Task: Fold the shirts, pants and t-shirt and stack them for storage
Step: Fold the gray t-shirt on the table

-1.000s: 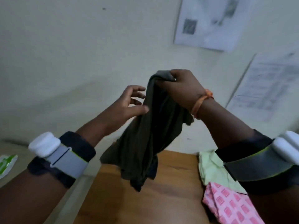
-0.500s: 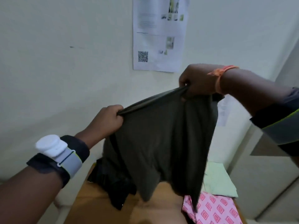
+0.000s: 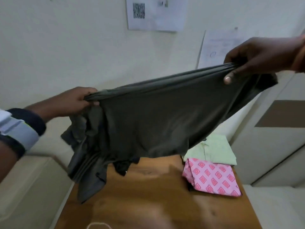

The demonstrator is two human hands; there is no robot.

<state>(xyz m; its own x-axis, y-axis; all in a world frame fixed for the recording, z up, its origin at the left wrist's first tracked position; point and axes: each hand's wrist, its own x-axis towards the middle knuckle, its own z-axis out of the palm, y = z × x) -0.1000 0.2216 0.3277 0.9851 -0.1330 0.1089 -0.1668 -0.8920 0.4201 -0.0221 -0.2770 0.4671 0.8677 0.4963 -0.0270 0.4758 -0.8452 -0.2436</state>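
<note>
A dark olive-grey garment [image 3: 156,116] hangs stretched in the air above the wooden table [image 3: 148,195]. My left hand [image 3: 74,101] grips one end of its top edge, low on the left. My right hand [image 3: 264,57] pinches the other end, higher on the right. The garment's lower part bunches and droops toward the table's left side. On the table's right side lie a folded pink patterned shirt [image 3: 212,177] and, behind it, a folded pale green shirt [image 3: 212,151].
A pale wall with taped paper sheets [image 3: 156,14] rises behind the table. A light bench or ledge [image 3: 33,179] runs along the left. A cabinet door with a brown panel [image 3: 280,113] stands at the right. A white cord [image 3: 99,224] lies near the table's front edge.
My left hand took hold of the garment's edge, and both hands then moved apart, stretching the garment out wide. The view tilted down, showing more of the table.
</note>
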